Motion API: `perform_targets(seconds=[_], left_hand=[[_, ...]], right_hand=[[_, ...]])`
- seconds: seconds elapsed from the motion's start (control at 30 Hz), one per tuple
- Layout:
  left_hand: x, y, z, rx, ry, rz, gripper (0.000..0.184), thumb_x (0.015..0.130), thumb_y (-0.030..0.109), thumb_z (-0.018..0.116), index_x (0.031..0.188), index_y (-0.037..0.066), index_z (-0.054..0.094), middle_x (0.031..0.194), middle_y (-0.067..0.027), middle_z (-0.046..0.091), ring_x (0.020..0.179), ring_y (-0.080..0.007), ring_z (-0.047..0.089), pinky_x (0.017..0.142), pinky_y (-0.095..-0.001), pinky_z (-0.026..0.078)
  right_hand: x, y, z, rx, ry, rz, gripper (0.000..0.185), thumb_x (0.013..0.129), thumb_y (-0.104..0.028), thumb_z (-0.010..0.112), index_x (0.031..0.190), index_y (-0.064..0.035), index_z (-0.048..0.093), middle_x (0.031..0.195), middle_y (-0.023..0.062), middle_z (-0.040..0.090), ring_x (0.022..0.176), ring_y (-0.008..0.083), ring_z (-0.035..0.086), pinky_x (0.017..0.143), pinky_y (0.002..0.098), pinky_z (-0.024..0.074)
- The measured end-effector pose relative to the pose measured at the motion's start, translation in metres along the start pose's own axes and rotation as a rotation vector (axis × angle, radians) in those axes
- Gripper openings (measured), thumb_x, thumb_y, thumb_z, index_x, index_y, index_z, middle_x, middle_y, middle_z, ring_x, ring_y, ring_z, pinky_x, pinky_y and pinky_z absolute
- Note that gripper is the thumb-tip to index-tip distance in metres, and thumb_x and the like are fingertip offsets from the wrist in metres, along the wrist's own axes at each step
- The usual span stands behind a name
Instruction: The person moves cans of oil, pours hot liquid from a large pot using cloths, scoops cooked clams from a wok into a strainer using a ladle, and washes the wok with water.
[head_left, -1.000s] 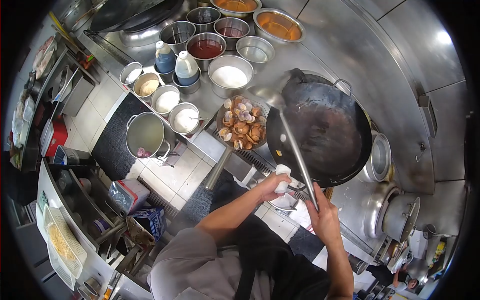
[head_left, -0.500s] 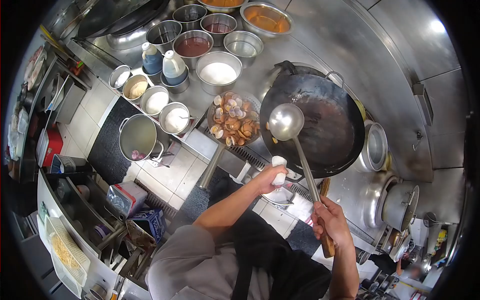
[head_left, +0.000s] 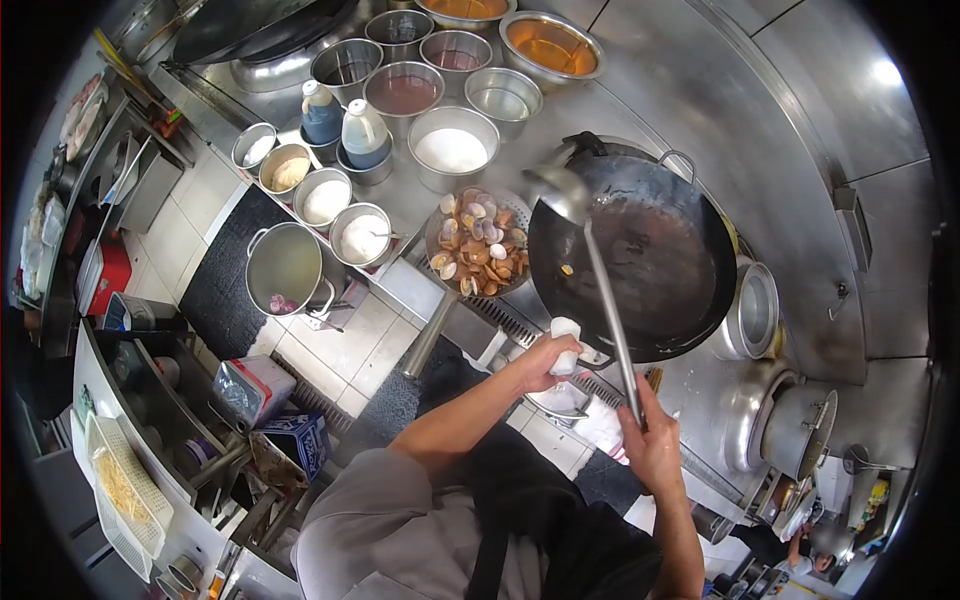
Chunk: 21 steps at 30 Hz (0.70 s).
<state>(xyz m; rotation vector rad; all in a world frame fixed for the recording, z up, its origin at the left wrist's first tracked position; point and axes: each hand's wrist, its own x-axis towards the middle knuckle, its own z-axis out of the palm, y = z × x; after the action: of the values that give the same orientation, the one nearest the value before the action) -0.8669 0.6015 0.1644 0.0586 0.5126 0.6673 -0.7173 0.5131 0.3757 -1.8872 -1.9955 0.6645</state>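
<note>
My left hand (head_left: 549, 363) is closed around a folded white cloth (head_left: 565, 343), at the near handle of a large black wok (head_left: 640, 300). A thin layer of dark liquid and a small yellowish bit lie in the wok. My right hand (head_left: 652, 442) grips a long-handled ladle (head_left: 608, 300). Its tilted metal bowl is over the wok's upper left rim, and I cannot tell what it contains. Left of the wok, a perforated strainer (head_left: 430, 335) holds a heap of open clams (head_left: 480, 243), its handle pointing toward me.
Metal pots of white seasoning (head_left: 451, 150) and dark sauces stand behind the strainer, beside two jugs (head_left: 365, 134). A bowl of orange liquid (head_left: 552, 45) is at the back. A stockpot (head_left: 284, 268) stands left. At far right, another person (head_left: 800, 552) is partly visible.
The ladle bowl has moved up and slightly left, from over the wok to its rim, and has tilted. My right hand has turned with it; my left hand stays at the wok handle.
</note>
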Motion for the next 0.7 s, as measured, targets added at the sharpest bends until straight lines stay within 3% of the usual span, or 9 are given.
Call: perform_targets(seconds=[0.07, 0.1, 0.2, 0.23, 0.43, 0.53, 0.63, 0.7], left_hand=[[-0.001, 0.002, 0.003, 0.002, -0.004, 0.004, 0.020, 0.085, 0.014, 0.065, 0.103, 0.009, 0.057, 0.094, -0.0097, 0.066, 0.071, -0.0261, 0.069, 0.044, -0.0287, 0.042], [-0.001, 0.002, 0.006, -0.012, 0.018, 0.006, 0.019, 0.086, 0.012, 0.064, 0.102, 0.009, 0.055, 0.092, -0.0092, 0.064, 0.070, -0.0269, 0.068, 0.043, -0.0296, 0.044], [-0.001, 0.002, 0.007, -0.032, 0.016, 0.008, 0.017, 0.086, 0.010, 0.063, 0.100, 0.008, 0.054, 0.090, -0.0077, 0.061, 0.070, -0.0268, 0.068, 0.044, -0.0313, 0.046], [0.001, 0.001, 0.007, -0.023, 0.003, 0.011, 0.016, 0.086, 0.010, 0.063, 0.100, 0.009, 0.054, 0.089, -0.0074, 0.060, 0.068, -0.0247, 0.066, 0.047, -0.0319, 0.048], [-0.002, 0.004, 0.010, 0.025, -0.012, 0.033, 0.014, 0.086, 0.008, 0.063, 0.096, 0.009, 0.053, 0.088, -0.0071, 0.058, 0.065, -0.0169, 0.058, 0.062, -0.0368, 0.059], [0.007, -0.003, 0.002, 0.053, 0.029, 0.024, 0.014, 0.086, 0.009, 0.063, 0.098, 0.007, 0.054, 0.089, -0.0067, 0.058, 0.068, -0.0174, 0.059, 0.066, -0.0389, 0.061], [0.007, -0.004, 0.006, 0.052, 0.057, 0.031, 0.016, 0.086, 0.008, 0.063, 0.100, 0.006, 0.056, 0.092, -0.0072, 0.059, 0.071, -0.0175, 0.061, 0.070, -0.0404, 0.062], [0.004, -0.004, 0.014, 0.010, 0.010, 0.070, 0.016, 0.087, 0.009, 0.061, 0.102, 0.007, 0.057, 0.091, -0.0070, 0.060, 0.071, -0.0170, 0.062, 0.065, -0.0372, 0.060]], right_hand=[[-0.006, -0.005, -0.010, 0.048, -0.057, 0.296, 0.049, 0.094, -0.011, 0.066, 0.139, 0.0030, 0.052, 0.077, 0.0226, 0.067, 0.062, 0.0294, 0.068, 0.061, 0.0394, 0.0535], [-0.008, 0.005, -0.010, 0.051, -0.026, 0.260, 0.049, 0.096, -0.013, 0.064, 0.140, 0.0037, 0.052, 0.068, 0.0156, 0.064, 0.052, 0.0199, 0.061, 0.051, 0.0354, 0.0505], [-0.007, 0.006, -0.023, 0.224, -0.142, 0.508, 0.048, 0.097, -0.016, 0.063, 0.139, 0.0050, 0.052, 0.068, 0.0115, 0.063, 0.050, 0.0158, 0.060, 0.046, 0.0324, 0.0473], [-0.008, 0.010, -0.023, 0.265, -0.157, 0.506, 0.048, 0.099, -0.017, 0.060, 0.142, 0.0042, 0.050, 0.066, 0.0057, 0.060, 0.047, 0.0119, 0.056, 0.042, 0.0297, 0.0434], [-0.009, -0.008, -0.031, 0.679, -0.246, 0.700, 0.048, 0.103, -0.021, 0.058, 0.145, 0.0000, 0.046, 0.069, 0.0027, 0.055, 0.043, 0.0109, 0.049, 0.038, 0.0264, 0.0420], [-0.008, -0.024, -0.042, 0.982, -0.228, 0.858, 0.048, 0.103, -0.023, 0.059, 0.143, 0.0000, 0.047, 0.071, 0.0059, 0.057, 0.043, 0.0110, 0.048, 0.036, 0.0267, 0.0414], [-0.008, -0.031, -0.048, 1.170, -0.246, 0.857, 0.048, 0.102, -0.023, 0.060, 0.142, 0.0004, 0.047, 0.071, 0.0083, 0.057, 0.042, 0.0111, 0.047, 0.035, 0.0275, 0.0402], [-0.005, -0.044, -0.049, 1.148, -0.283, 0.810, 0.049, 0.102, -0.022, 0.059, 0.142, 0.0010, 0.046, 0.070, 0.0090, 0.056, 0.041, 0.0113, 0.046, 0.035, 0.0276, 0.0401]])
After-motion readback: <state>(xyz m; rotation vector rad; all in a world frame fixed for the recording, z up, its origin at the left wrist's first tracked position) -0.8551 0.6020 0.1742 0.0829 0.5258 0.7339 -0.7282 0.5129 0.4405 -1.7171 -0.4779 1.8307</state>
